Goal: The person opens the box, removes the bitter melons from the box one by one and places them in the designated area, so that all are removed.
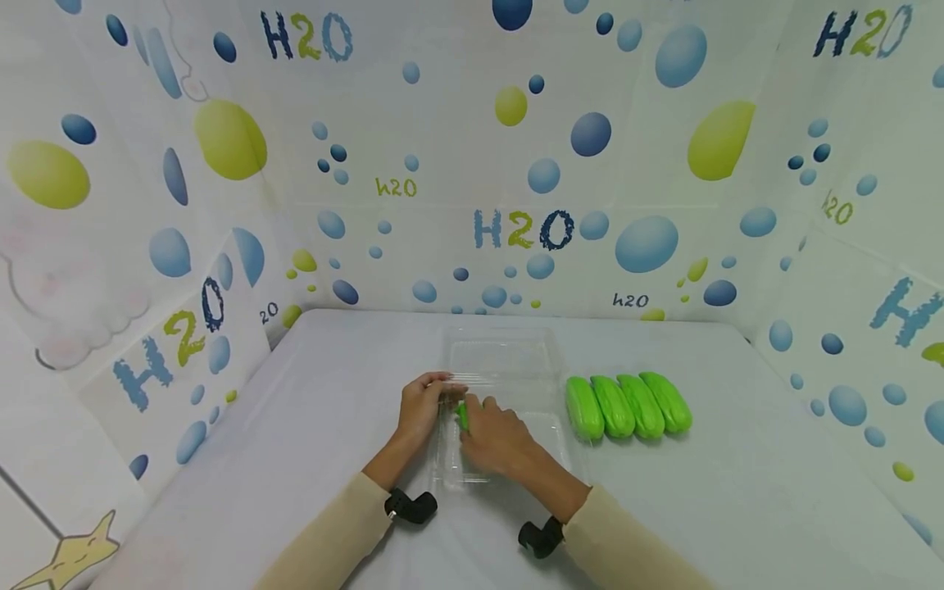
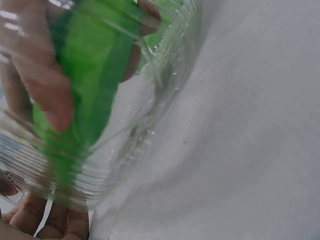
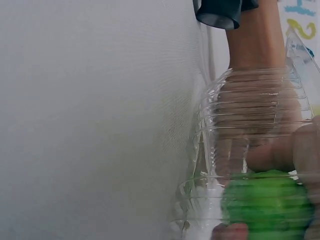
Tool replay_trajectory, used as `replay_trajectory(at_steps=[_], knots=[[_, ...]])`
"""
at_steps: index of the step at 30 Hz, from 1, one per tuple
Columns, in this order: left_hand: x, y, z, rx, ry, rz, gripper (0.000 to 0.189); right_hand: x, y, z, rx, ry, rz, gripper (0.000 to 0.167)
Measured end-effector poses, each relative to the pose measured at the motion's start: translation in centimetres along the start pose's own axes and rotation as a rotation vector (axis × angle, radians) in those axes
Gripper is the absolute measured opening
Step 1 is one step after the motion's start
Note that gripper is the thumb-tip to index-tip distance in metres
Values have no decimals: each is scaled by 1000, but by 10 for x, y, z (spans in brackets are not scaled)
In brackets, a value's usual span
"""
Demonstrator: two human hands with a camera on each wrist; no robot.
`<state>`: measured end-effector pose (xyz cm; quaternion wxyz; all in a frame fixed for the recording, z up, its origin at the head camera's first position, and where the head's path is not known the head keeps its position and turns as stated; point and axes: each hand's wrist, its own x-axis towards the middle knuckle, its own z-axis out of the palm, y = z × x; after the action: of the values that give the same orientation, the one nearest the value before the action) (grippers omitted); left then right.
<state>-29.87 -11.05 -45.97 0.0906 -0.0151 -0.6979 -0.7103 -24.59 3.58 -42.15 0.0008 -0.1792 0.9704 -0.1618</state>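
Observation:
A clear plastic clamshell box [image 1: 547,438] lies opened out on the white table, its lid [image 1: 501,354] folded back toward the far side. My right hand [image 1: 500,436] grips a glossy green oblong vegetable [image 2: 95,65] inside the near half, at the box's left side. The ribbed wall covers that vegetable in both wrist views; in the head view my fingers hide most of it. My left hand [image 1: 420,411] holds the box's left edge near the fold, with fingers [image 2: 30,215] outside the wall.
Several similar green vegetables [image 1: 618,407] lie side by side in a row just right of the box. White cloth covers the table [image 1: 332,393]. Behind and at both sides stand walls [image 1: 442,123] with printed bubbles and lettering.

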Motion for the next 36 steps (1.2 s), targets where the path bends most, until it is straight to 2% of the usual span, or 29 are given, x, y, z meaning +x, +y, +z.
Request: replay_trajectory(at_steps=[7,13,20,25,30,33,36], knots=[[2,0,-1,-23,23,-18,28,-3,4,-4,-44,142,-64,42],[1,0,-3,-57,4,-37,29,-6,12,-11,-15,204,-99,50],[0,-1,-2,-58,-26,13,30,-11,27,-18,9,262,-91,54],[0,-5,-1,-70,-23,55,32,-14,37,-19,8,342,-144,54],[-2,-2,0,-52,-6,5,31,-16,46,-23,22,434,-186,54],[-3,3,0,-45,-13,-21,30,-17,51,-30,78,478,-183,54],[-2,3,0,-40,-19,-20,30,-17,58,-39,147,519,-175,55]])
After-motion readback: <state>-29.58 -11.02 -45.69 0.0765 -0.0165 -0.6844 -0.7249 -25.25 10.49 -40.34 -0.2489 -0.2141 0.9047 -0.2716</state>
